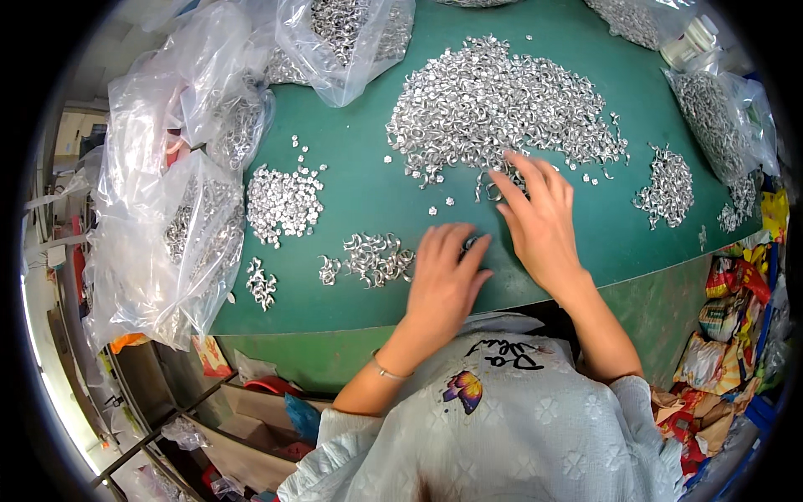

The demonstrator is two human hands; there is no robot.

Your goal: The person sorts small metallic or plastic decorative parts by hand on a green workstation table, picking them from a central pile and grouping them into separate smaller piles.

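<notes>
A large heap of small silvery metal pieces [493,100], many of them curved, lies on a green table. My right hand [542,222] reaches to its near edge, fingers spread and tips among a few loose curved pieces [489,186]. Closer to me, my left hand [439,280] hovers low over the tabletop, fingers bent, with its thumb apart. A small dark bit shows by its fingertips, too small to make out. Just left of that hand sits a small pile of curved pieces [375,259].
On the left are a pile of small rounded pieces [284,203], a small cluster [261,284] and clear plastic bags [138,209] of parts. To the right lie another pile [667,186] and a filled bag [711,117]. The table's curved front edge [335,333] runs before me.
</notes>
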